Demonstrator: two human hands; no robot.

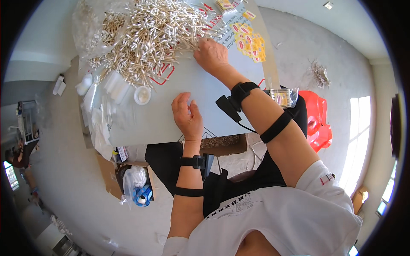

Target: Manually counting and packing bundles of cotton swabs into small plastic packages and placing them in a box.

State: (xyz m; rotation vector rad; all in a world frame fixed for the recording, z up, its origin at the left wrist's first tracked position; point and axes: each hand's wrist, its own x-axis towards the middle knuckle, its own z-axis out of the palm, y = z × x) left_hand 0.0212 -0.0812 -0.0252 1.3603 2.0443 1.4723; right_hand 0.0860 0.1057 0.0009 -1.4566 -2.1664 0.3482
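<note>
A big heap of loose cotton swabs (pixel 149 40) with white tips and pale sticks covers the far left of the table (pixel 149 119). My right hand (pixel 211 55) is at the heap's right edge, its fingers bent down and closed on swabs there; the fingertips are partly hidden. Nearer to me, my left hand (pixel 188 117) hovers by the table's front edge, empty, with fingers loosely curled and the thumb apart. Small yellow-and-white printed cards (pixel 252 45) lie spread to the right of my right hand. A clear pack of swabs (pixel 282 97) sits beside my right forearm.
A small round white tub (pixel 142 95) and clear plastic sleeves (pixel 116 86) lie left of my left hand. Another swab pack (pixel 225 6) is at the far edge. Below are a cardboard box (pixel 224 145), a carton with bags (pixel 139 183) and a red plastic bag (pixel 316 119).
</note>
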